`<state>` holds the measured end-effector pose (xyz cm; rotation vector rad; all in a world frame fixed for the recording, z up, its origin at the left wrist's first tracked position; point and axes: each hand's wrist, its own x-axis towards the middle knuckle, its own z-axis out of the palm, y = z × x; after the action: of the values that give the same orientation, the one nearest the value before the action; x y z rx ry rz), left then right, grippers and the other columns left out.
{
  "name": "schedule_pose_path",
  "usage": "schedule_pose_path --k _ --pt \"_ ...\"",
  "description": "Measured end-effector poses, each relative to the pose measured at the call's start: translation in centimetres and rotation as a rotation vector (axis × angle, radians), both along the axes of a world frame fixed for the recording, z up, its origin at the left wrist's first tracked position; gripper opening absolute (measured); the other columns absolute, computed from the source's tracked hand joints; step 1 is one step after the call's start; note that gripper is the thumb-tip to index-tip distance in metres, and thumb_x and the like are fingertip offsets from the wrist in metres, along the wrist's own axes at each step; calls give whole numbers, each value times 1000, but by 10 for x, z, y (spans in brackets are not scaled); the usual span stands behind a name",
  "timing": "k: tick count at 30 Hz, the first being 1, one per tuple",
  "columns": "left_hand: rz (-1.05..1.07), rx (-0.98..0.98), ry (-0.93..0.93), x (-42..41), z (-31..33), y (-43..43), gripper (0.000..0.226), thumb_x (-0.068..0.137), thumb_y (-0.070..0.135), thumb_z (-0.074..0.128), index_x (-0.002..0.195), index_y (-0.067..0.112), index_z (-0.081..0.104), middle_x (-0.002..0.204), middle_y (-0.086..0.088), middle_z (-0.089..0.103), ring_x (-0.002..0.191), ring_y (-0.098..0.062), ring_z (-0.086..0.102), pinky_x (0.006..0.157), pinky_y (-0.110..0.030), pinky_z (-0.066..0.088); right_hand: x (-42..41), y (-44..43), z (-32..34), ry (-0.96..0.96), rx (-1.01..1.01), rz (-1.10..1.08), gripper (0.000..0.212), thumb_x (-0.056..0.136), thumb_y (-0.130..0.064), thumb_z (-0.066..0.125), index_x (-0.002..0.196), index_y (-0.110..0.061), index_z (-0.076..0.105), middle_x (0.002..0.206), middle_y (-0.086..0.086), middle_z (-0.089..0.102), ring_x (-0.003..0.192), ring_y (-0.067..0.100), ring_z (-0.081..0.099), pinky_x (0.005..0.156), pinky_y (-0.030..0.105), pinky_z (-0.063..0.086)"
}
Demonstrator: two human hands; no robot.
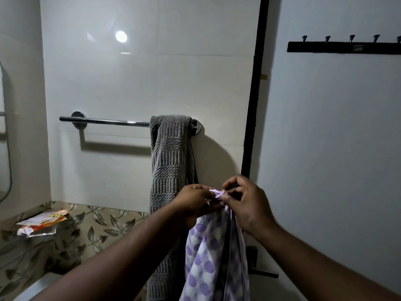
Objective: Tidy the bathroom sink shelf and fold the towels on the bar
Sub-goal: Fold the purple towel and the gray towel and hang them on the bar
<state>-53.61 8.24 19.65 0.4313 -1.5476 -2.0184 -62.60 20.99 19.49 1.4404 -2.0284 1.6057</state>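
A chrome towel bar (104,121) runs across the tiled wall. A grey ribbed towel (170,161) hangs folded over its right end. In front of it and lower, a white towel with purple dots (206,257) hangs down from my hands. My left hand (194,202) pinches its top edge from the left. My right hand (245,205) pinches the same edge from the right, fingers curled. The two hands nearly touch at the top of the cloth.
A glass shelf (39,233) at the lower left carries crumpled orange and white packets (43,220). A mirror edge (6,148) shows at the far left. A black hook rail (345,47) is mounted on the door at the upper right. A dark door handle (260,270) sits behind the dotted towel.
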Motion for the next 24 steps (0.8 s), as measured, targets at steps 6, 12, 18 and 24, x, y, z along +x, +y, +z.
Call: schedule_pose_path --k 6,12,18,24 --pt "32 -314 -57 -1 8 -1 9 97 -1 59 100 -6 66 75 -19 66 55 -23 62 54 -30 55 -12 -4 15 -231 -82 -22 20 88 -5 74 85 -20 60 65 -7 71 58 -3 66 60 17 50" --pt "236 -1082 -117 1 20 -16 17 87 26 80 86 17 66 86 -9 63 75 -16 53 70 -36 49 -10 -6 38 -486 -111 36 20 92 6 63 87 -12 58 77 7 67 59 10 63 51 16 51" --pt "9 -639 232 -5 19 -11 7 105 15 54 100 13 51 81 -3 52 66 -8 42 53 -19 36 -9 -10 67 -585 -154 112 25 95 10 56 89 -14 57 87 11 62 79 22 60 64 28 52" --pt "-69 -663 259 4 26 -16 14 98 11 59 108 14 50 92 -9 63 77 -20 50 61 -30 39 -23 -11 76 -545 -185 122 24 96 7 59 86 -16 58 86 10 62 77 20 61 69 28 54"
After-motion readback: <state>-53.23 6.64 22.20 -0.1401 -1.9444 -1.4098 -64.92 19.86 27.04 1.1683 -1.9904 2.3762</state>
